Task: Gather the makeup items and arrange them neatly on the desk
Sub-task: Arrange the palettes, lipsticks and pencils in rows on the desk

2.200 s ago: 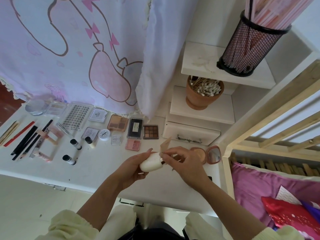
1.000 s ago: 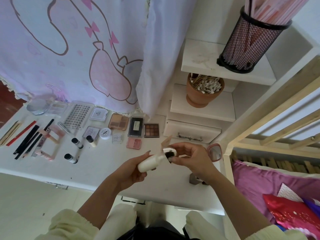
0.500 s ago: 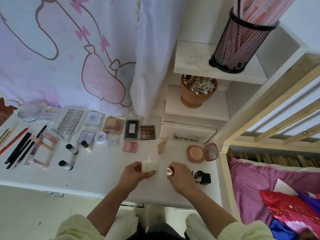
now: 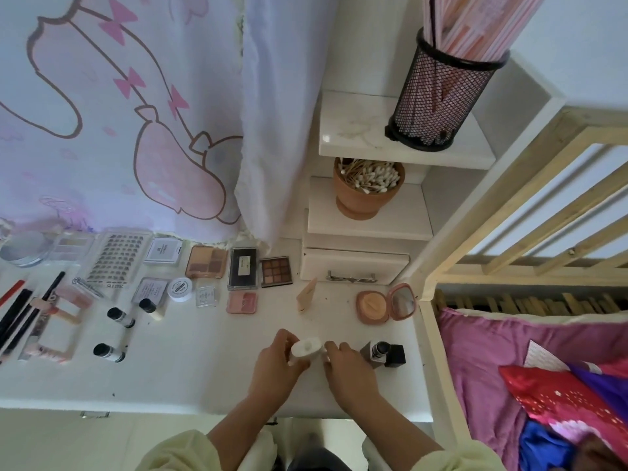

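1. White bottle: stands at the near centre of the bench, between the two hands. It is seen end-on from above, so its long axis runs about upright, towards the camera. Whether its base rests on the bench or hangs just above it cannot be told.
2. Left hand: grip closed on the white bottle, fingers curled round its left side.
3. Right hand: just right of the bottle, fingertips curled at its right edge. A small white patch shows under them, either a cap or part of the bottle. Whether this grip holds anything cannot be told.
4. Governing relation: the laid-out rows lie left and far of the bottle, among them the brown palette, the pink blush and the black-capped vials. The left hand is on that side and nearer. Judged: the carry would go left and far, over bare bench near the pink blush.
5. Strays, right side: the black square bottle sits just beside the right hand, the open compact lies far of it, and the beige wedge lies far of the white bottle, apart from the rows. Judged not yet gathered.
6. Hidden or unclear: the left palm covers the bottle's lower body, the pencils are cut off at the left edge, and the labels are too small to read.
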The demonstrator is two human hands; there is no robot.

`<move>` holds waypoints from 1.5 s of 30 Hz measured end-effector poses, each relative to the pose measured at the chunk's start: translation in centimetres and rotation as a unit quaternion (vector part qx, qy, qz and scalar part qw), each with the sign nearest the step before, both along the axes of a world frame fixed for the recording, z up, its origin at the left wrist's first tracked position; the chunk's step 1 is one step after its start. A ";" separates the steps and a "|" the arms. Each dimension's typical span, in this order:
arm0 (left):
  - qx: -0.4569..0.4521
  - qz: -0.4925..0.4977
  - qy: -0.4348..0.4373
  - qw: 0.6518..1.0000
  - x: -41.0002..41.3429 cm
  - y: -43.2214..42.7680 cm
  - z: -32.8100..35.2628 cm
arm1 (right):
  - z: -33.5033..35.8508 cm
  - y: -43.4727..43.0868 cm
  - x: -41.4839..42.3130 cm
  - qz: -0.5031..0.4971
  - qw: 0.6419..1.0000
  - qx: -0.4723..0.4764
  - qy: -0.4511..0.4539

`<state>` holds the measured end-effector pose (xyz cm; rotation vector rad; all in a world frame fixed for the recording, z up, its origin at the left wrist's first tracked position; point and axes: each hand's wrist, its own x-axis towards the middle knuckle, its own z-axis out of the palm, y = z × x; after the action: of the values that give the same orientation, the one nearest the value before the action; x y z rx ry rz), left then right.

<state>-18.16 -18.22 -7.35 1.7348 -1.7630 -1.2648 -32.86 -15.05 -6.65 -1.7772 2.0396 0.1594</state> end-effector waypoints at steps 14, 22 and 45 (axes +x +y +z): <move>-0.057 -0.067 -0.088 0.992 -0.1 0.0 -0.8 | 0.4 0.2 0.0 -0.050 0.998 0.009 -0.025; 0.007 -0.137 -0.135 0.981 -1.3 -0.1 -0.7 | 0.3 0.5 -0.5 -0.100 0.988 0.007 -0.116; 0.024 -0.047 -0.088 0.995 1.6 -5.9 0.6 | 6.5 -6.7 -0.4 -0.116 0.953 -0.139 -0.244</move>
<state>-16.55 -24.16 -6.71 1.8614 -1.9481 -1.2342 -33.22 -21.72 -0.18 -1.5087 1.9389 -0.6056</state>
